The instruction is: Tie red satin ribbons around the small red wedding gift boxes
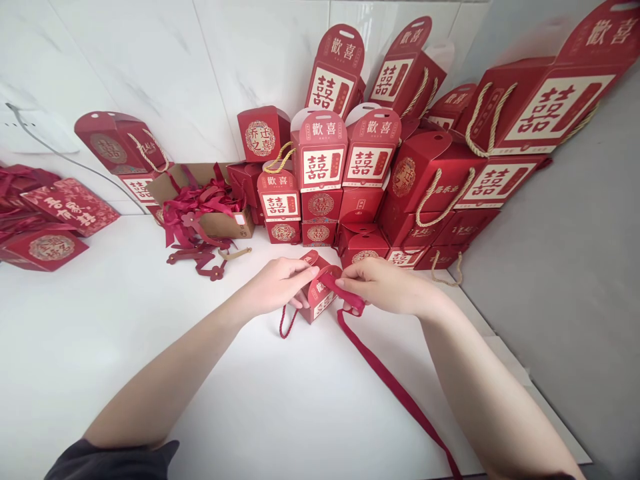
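Observation:
A small red gift box [316, 305] stands on the white table between my hands, with pale printed panels and a dark red cord handle [286, 327] hanging at its left side. My left hand [283, 283] grips the box near its top, thumb on the upper flap and fingers along the side. In my right hand [373, 285] a dark red ribbon [395, 387] is pinched close to the top of the box. One end of the ribbon lies at the box's top flap. The rest loops under my right fingers and trails down the table toward the front edge.
Stacked red gift boxes [325, 160] with rope handles fill the back and right, against the tiled wall and a grey panel. A cardboard box [235, 223] of ribbons stands at back left, with flower-shaped tags [215, 272] before it. More red boxes [50, 250] lie far left.

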`<state>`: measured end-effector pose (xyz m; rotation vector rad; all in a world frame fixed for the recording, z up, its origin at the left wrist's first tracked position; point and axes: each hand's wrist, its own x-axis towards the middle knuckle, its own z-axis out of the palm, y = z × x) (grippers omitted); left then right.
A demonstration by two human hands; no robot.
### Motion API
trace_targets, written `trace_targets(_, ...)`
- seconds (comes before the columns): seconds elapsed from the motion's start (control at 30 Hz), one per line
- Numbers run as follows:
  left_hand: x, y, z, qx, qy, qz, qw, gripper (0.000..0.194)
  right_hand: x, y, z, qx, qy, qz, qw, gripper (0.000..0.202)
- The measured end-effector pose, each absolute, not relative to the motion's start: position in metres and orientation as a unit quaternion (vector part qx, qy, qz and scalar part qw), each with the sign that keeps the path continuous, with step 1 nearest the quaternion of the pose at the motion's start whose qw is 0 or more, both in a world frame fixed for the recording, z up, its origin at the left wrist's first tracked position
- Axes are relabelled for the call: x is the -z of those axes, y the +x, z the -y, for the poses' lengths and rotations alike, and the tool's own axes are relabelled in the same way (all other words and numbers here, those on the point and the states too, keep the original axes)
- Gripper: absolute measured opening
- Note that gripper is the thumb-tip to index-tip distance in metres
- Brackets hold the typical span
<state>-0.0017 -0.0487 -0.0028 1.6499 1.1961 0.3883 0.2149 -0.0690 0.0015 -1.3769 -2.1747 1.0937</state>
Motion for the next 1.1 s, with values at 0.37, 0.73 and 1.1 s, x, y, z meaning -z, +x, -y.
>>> trace_targets(0.37,-0.008,-0.003,0.053,-0.275,0.784,-0.49,0.264,0.03,0.003,0.213,0.063,-0.335,-0.497,0.752,0.276,0.033)
trace_targets(0.73,-0.015,-0.023,0.045,-0.212,0.841,-0.461,0.187,0.04,0.011,0.197,0.058,-0.482,-0.325,0.64,0.503,0.025)
trace_targets(1.1,-0.003,-0.028,0.03,-0.21,0.753,-0.485,0.392,0.025,0.03,0.178,0.053,-0.446,-0.396,0.683,0.422,0.029)
